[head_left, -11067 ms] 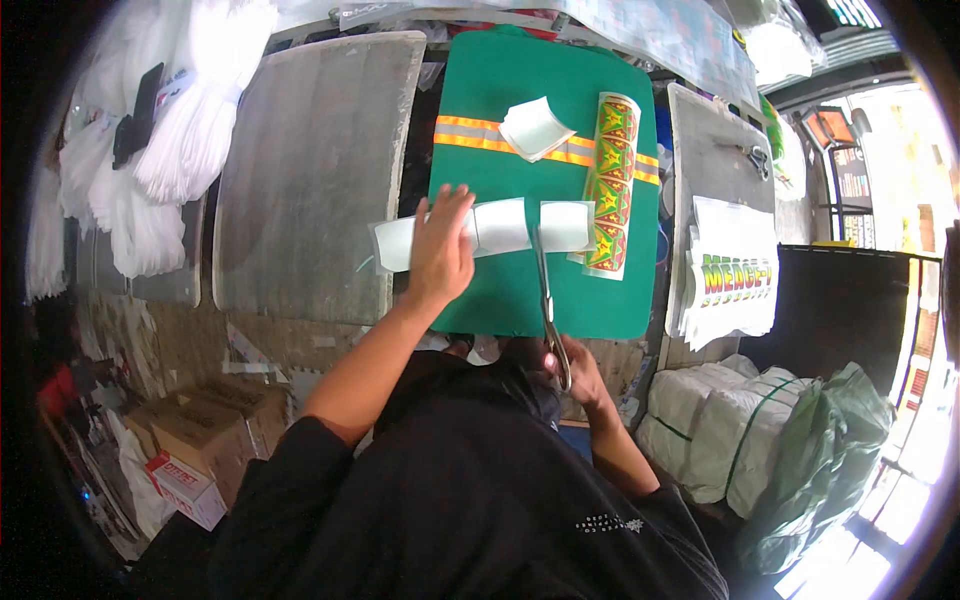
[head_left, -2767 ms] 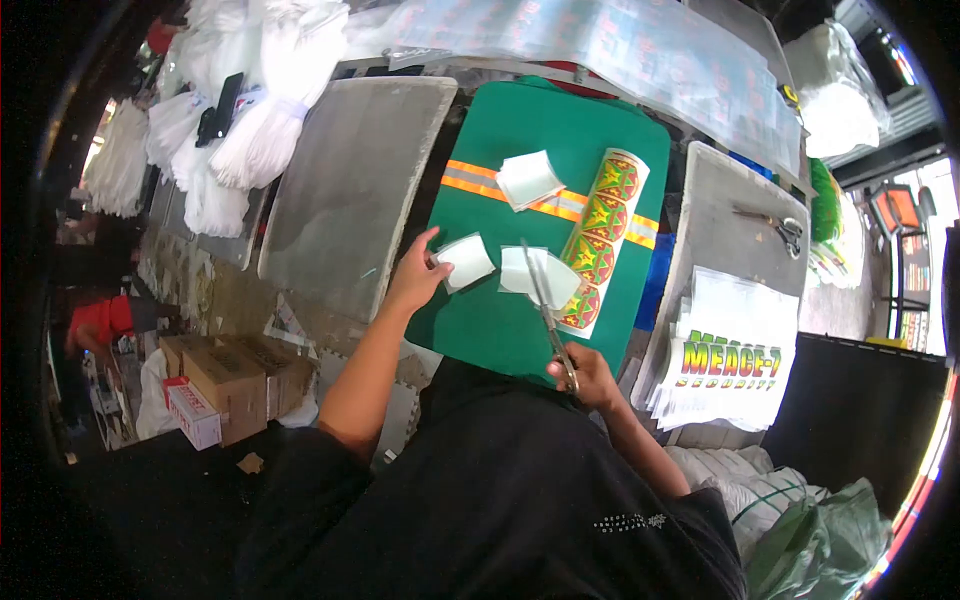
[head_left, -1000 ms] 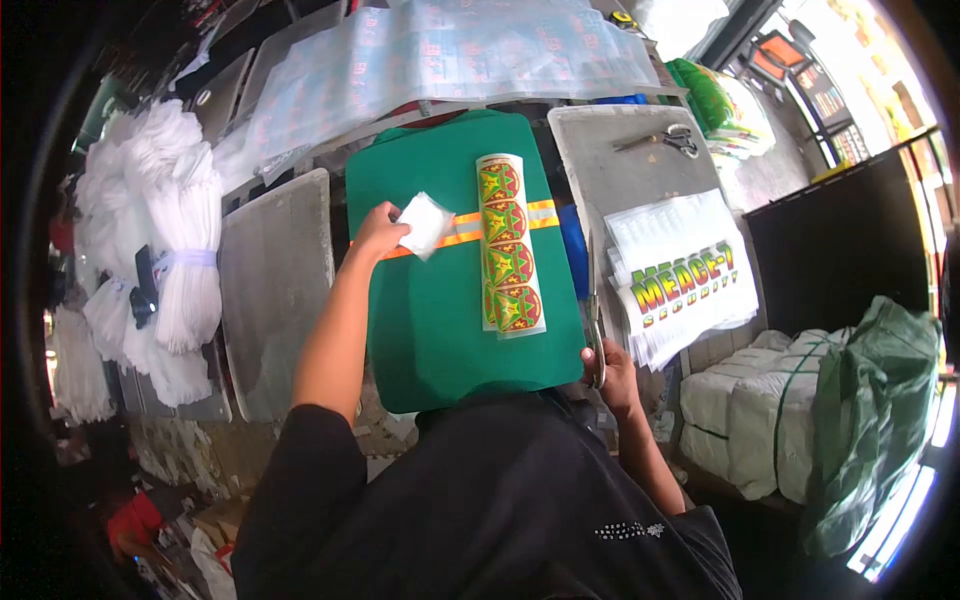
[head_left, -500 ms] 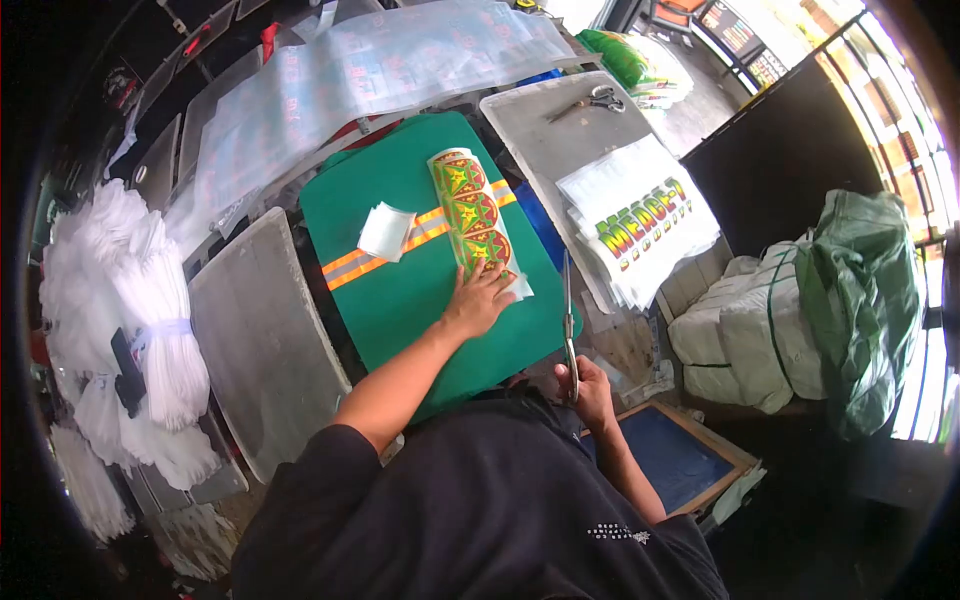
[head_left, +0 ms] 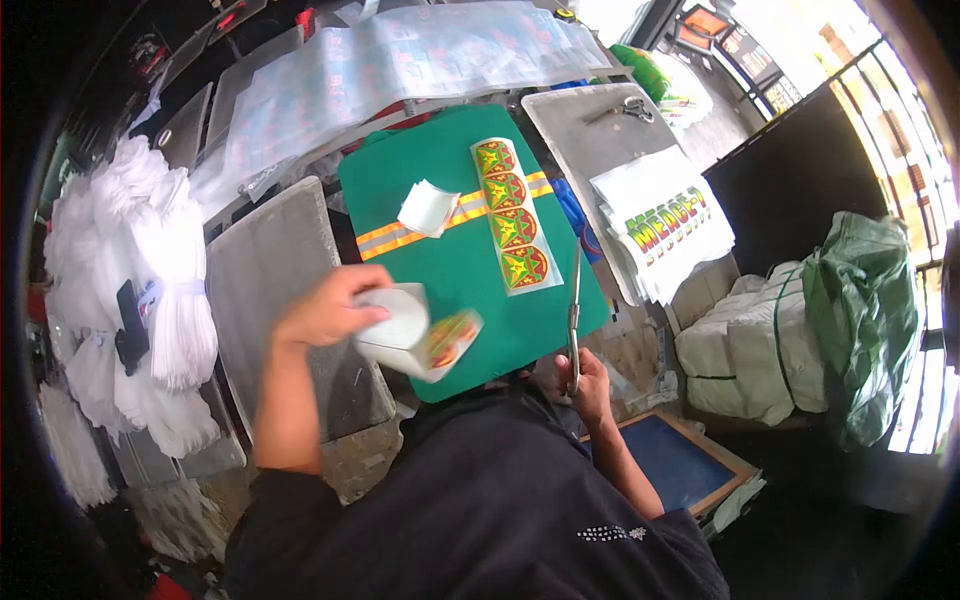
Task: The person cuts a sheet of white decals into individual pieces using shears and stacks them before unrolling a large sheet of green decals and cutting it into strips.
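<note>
My left hand (head_left: 335,312), slightly blurred, grips the edge of a curled printed strip (head_left: 395,325) over the near left part of the green board (head_left: 400,160). The strip's pale back faces me, and a red, yellow and green print shows at its free end. Scissors (head_left: 574,310) are in my right hand (head_left: 588,388) by the board's near right corner, blades pointing away from me. Another strip (head_left: 514,225) with several rounded star prints lies flat on the board. A small stack of white pieces (head_left: 430,208) rests beside it, partly over an orange and silver reflective band (head_left: 400,237).
A grey panel (head_left: 275,290) stands left of the board, near bundled white material (head_left: 170,280). On the right-hand grey panel (head_left: 570,120) lie printed white sheets (head_left: 665,225) and a second pair of scissors (head_left: 630,110). Translucent sheeting (head_left: 400,75) covers the back.
My left hand has lifted a strip off the board and swung it left and toward me, uncovering the strip that lies flat. The right hand still holds the scissors in about the same place.
</note>
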`<state>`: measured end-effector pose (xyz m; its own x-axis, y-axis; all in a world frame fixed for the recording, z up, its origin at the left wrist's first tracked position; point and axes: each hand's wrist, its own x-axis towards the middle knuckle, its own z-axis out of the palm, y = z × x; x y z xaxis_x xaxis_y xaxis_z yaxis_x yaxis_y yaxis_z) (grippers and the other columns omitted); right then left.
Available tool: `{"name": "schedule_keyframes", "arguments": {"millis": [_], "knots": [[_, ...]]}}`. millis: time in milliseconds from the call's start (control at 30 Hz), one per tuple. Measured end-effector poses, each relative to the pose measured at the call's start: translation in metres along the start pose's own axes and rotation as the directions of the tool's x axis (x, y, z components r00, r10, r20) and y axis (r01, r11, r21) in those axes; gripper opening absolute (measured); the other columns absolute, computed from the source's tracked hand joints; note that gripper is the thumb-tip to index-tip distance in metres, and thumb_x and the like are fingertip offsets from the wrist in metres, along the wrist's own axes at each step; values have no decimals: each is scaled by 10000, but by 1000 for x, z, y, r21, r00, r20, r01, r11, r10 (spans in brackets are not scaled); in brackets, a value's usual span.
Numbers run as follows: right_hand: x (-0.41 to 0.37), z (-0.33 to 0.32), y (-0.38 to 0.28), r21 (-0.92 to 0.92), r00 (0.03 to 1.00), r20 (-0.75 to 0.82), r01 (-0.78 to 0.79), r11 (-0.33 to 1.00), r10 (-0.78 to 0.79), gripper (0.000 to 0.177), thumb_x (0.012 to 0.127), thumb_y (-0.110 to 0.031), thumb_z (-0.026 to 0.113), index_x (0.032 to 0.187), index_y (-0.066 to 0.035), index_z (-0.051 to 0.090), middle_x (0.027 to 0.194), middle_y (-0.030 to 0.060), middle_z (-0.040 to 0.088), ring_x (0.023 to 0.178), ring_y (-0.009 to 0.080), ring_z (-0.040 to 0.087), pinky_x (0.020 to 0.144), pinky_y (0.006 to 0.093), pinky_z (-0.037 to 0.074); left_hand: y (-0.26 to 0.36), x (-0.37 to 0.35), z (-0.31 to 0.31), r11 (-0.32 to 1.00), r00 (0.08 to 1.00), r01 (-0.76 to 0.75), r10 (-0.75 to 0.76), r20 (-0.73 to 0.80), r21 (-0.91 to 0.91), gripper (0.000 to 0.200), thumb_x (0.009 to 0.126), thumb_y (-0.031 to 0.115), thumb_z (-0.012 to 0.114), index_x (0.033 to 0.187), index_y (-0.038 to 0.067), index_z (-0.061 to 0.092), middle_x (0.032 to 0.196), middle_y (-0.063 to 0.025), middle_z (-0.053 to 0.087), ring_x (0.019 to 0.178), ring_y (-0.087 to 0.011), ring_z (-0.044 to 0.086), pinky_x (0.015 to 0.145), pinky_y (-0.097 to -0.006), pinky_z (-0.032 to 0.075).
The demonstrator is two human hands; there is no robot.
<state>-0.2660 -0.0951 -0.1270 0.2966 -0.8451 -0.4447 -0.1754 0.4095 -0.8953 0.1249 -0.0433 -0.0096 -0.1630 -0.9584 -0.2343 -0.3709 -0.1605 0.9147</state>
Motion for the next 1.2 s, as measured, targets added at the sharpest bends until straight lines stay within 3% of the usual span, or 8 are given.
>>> {"name": "schedule_keyframes", "arguments": {"millis": [100, 400, 467, 500, 567, 733, 1000, 1200], "knots": [[14, 10, 8, -12, 998, 52, 26, 1000, -26, 374, 868, -377, 736, 835, -32, 596, 657, -19, 564, 586, 62, 521, 532, 231, 422, 17, -9, -18, 991, 984, 90, -73, -164, 96, 191, 794, 123, 698, 929, 6, 629, 838, -60, 638, 813, -129, 578, 755, -310, 469], [13, 36, -4, -274, 981, 192, 69, 959, -16, 305, 907, -316, 694, 835, -46, 572, 639, -23, 566, 566, 49, 509, 512, 225, 410, -120, 104, 81, 911, 992, 128, -125, -34, 391, 294, 755, 127, 727, 1014, 7, 655, 935, -144, 676, 890, -333, 631, 829, -406, 484], [9, 28, 1, -342, 981, 194, 60, 938, 8, 357, 864, -342, 740, 854, -7, 614, 680, 26, 612, 621, 81, 557, 572, 268, 461, -119, 98, 106, 687, 749, -27, 495, -441, 726, 375, 800, 144, 709, 1137, 21, 599, 1122, -169, 616, 1059, -374, 563, 929, -457, 432], [10, 22, 9, -351, 976, 215, 53, 935, 25, 357, 864, -342, 740, 854, -7, 614, 680, 26, 612, 621, 81, 557, 572, 268, 461, -117, 94, 118, 697, 752, -1, 474, -459, 717, 375, 800, 144, 709, 1137, 21, 599, 1122, -169, 616, 1059, -374, 563, 929, -457, 432], [14, 6, 31, -272, 972, 217, -28, 962, 89, 359, 859, -334, 743, 890, 7, 636, 705, 34, 629, 671, 88, 582, 608, 280, 480, -115, 75, 140, 862, 462, 177, 353, -814, 474, 464, 840, 162, 690, 1248, 28, 512, 1229, -188, 544, 1169, -390, 488, 999, -500, 372], [21, -27, 24, -664, 929, 358, 183, 725, 93, 351, 819, -264, 780, 964, 24, 640, 820, 101, 679, 746, 141, 632, 665, 311, 518, -144, 33, 190, 765, 636, 404, 158, -755, 501, 471, 889, 210, 626, 1297, 18, 487, 1382, -243, 450, 1250, -466, 427, 1044, -546, 330], [46, -61, 26, -746, 702, 510, 73, 662, 497, 568, 796, -504, 749, 1021, 10, 660, 913, 164, 697, 881, 218, 662, 780, 365, 505, -159, 42, 201, 694, 585, 458, 235, -776, 556, 470, 897, 272, 583, 1273, -1, 520, 1340, -222, 484, 1258, -419, 447, 1051, -533, 346], [45, -52, 42, -663, 593, 627, 66, 746, 504, 748, 816, -696, 602, 1101, -6, 648, 909, 151, 667, 875, 249, 636, 778, 388, 476, -161, 46, 207, 646, 658, 523, 110, -745, 557, 561, 904, 217, 520, 1425, 38, 414, 1485, -181, 388, 1383, -384, 335, 1123, -534, 249]]}}
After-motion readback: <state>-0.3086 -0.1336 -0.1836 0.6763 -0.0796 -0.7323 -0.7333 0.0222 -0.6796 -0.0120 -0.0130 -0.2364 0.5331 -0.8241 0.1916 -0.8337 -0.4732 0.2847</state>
